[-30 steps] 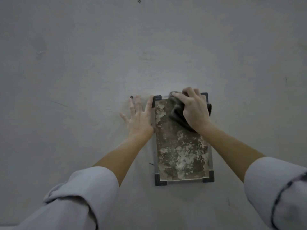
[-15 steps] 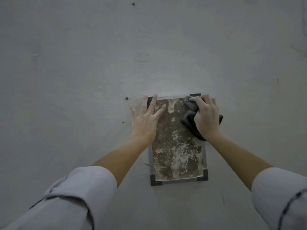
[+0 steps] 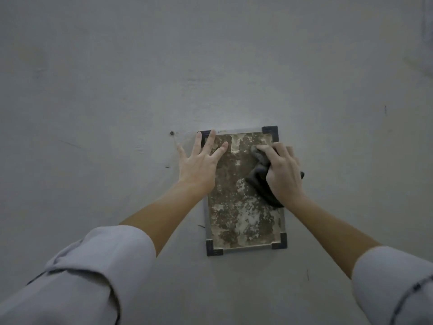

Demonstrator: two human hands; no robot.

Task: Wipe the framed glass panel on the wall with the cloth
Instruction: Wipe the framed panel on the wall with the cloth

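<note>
Grey wall (image 3: 117,90), bare except a small screw (image 3: 172,132) left of the framed glass panel (image 3: 243,219), which is fixed flat on it, grimy, brown blotches all over. Left hand (image 3: 199,165) flat, fingers spread, holding nothing, bracing the panel's top-left edge. Right hand (image 3: 282,174) closed over a bunched dark cloth (image 3: 257,177), pressed on the upper-right glass. Wiping step looks early; next, firm strokes down over the lower glass, left hand clearing the way.
</note>
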